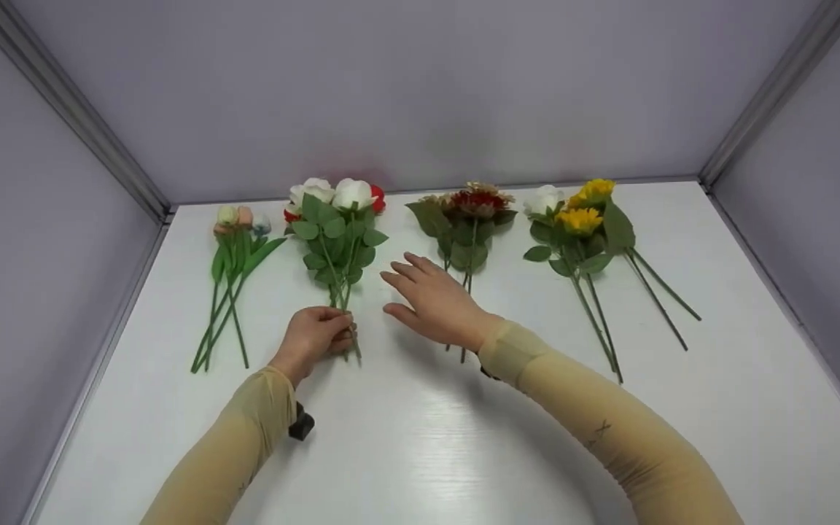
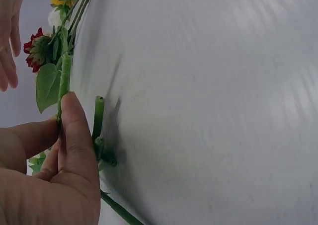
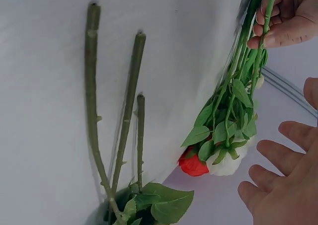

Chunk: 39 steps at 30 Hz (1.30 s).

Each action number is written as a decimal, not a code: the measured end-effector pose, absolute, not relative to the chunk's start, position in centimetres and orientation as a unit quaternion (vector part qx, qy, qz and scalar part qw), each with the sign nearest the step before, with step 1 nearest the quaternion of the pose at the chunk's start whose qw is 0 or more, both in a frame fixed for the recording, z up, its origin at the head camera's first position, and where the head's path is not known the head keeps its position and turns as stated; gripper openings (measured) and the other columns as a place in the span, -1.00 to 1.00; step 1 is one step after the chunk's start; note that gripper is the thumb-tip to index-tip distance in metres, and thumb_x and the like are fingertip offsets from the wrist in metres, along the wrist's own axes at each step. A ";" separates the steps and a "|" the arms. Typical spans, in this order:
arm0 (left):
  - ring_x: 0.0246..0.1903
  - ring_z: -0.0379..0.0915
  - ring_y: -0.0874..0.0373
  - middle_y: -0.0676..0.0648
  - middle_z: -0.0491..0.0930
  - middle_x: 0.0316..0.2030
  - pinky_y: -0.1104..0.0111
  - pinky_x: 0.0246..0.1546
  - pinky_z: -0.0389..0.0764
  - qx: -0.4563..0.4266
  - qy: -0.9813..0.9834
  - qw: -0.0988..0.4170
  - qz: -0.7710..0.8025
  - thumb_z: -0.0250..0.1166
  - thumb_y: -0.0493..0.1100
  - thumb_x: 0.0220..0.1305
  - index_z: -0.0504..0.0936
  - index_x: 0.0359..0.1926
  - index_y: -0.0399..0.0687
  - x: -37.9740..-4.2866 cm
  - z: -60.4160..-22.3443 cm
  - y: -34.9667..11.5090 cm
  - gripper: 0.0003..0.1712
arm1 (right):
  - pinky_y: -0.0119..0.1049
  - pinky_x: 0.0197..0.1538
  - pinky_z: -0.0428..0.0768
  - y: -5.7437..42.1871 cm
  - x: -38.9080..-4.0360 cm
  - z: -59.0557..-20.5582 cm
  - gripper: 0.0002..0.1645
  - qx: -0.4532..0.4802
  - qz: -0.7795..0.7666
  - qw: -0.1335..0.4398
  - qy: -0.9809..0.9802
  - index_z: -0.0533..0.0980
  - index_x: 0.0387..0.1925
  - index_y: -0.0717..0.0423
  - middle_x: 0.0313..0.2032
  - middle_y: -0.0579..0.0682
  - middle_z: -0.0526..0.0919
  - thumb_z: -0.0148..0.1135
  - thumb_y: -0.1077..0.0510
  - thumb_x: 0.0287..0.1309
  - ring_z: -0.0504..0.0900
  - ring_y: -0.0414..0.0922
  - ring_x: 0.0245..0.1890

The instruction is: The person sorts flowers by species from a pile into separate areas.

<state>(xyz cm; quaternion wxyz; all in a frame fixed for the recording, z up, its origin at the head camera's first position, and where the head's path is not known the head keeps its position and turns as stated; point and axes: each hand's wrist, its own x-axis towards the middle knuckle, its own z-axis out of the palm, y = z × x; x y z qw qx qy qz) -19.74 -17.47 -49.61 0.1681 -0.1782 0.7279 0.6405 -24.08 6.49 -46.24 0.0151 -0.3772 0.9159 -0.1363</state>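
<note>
My left hand pinches a green stem between thumb and forefinger, low on the bunch of white roses and red roses. Other stems of this bunch lie under and beside the fingers. To its right, my right hand is held with fingers spread and nothing in its grasp. It hovers over the left side of the stems of the dark red flowers, which it partly hides in the head view. In the right wrist view these brown-green stems lie apart from the hand.
Pale tulips with crossed stems lie at the left of the white table. Yellow sunflowers and a white rose lie at the right. Grey walls enclose the back and sides.
</note>
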 end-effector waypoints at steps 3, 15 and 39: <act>-0.24 0.68 0.15 -0.21 0.70 -0.13 0.34 -0.18 0.73 -0.171 0.735 0.173 0.633 0.27 -0.21 0.47 0.60 0.17 -0.39 -19.7 -49.6 -17.7 -0.62 | -0.13 0.56 0.00 7.1 -24.1 -46.4 -0.28 -0.374 -0.142 0.017 0.916 0.28 0.52 0.07 0.48 0.11 0.31 -0.04 -0.23 0.56 0.08 0.08 0.56; -0.26 0.69 0.10 -0.23 0.68 -0.15 0.31 -0.19 0.72 -0.137 0.781 0.200 0.576 0.29 -0.16 0.47 0.63 0.13 -0.36 -19.5 -48.1 -18.3 -0.63 | -0.09 0.56 0.02 8.1 -24.2 -47.0 -0.28 -0.357 -0.143 0.038 0.922 0.30 0.51 0.06 0.49 0.11 0.30 -0.05 -0.25 0.56 0.06 0.09 0.56; 0.46 0.16 -0.07 -0.10 0.30 0.47 0.09 0.44 0.23 0.261 0.936 0.020 0.234 0.23 0.11 0.50 0.36 0.51 0.01 -17.5 -47.5 -7.9 -0.33 | 0.08 0.12 0.54 20.8 -28.1 -48.3 -0.72 -0.121 -0.249 -0.021 0.961 0.65 0.00 0.21 -0.04 0.17 0.66 0.14 0.13 0.49 0.57 0.16 0.03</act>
